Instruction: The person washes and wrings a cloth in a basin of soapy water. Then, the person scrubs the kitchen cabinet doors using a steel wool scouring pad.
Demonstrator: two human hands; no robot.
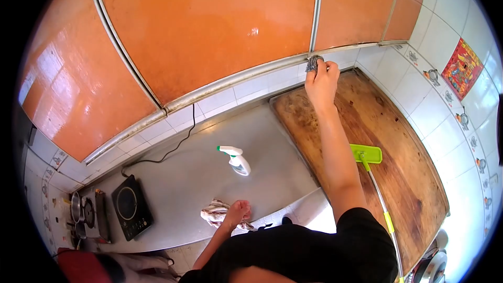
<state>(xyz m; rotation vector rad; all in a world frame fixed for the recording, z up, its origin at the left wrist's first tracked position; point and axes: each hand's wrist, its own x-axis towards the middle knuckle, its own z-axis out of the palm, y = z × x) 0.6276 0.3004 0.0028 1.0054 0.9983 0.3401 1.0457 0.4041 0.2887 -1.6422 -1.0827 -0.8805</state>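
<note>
My right hand (321,81) reaches up to the lower edge of the orange cabinets (209,26). Its fingers are closed on a grey scouring pad (313,63), which touches the metal rail where two doors meet. My left hand (239,212) is low, at the front edge of the steel counter (173,183), with its fingers curled. It rests by a striped cloth (214,213); whether it grips the cloth is hidden. A white spray bottle with a green tip (238,161) is on the counter between my hands.
A wooden board (398,178) covers the right side, with a green flat-headed mop (368,154) lying on it. At the left are a black induction cooker (131,207) with a cable and a gas stove (93,215). A red picture (462,69) hangs on the tiled wall.
</note>
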